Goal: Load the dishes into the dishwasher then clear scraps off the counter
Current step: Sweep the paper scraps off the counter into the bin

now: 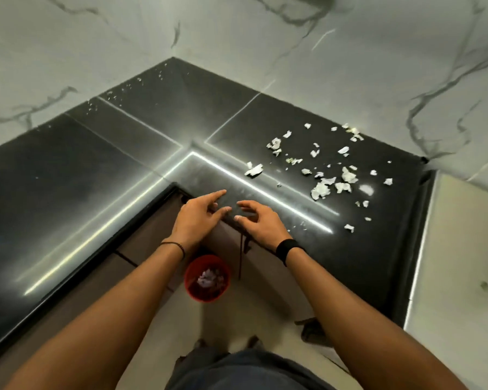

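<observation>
A glossy black L-shaped counter (76, 175) fills the corner. Several white paper scraps (324, 175) lie scattered on its right arm, near the wall. Tiny crumbs (119, 94) dot the far left edge along the wall. My left hand (197, 218) hovers at the counter's inner corner with its fingers spread and nothing in it. My right hand (262, 220) rests on the counter's front edge beside it, fingers curled apart, also holding nothing. On the floor directly below stands a red bin (207, 278) with scraps inside.
White marble walls (293, 52) enclose the counter at the back. Brown cabinet doors (152, 229) sit under the counter. A pale surface (457, 263) adjoins the counter's right end. My feet and a dark object (313, 332) are on the beige floor.
</observation>
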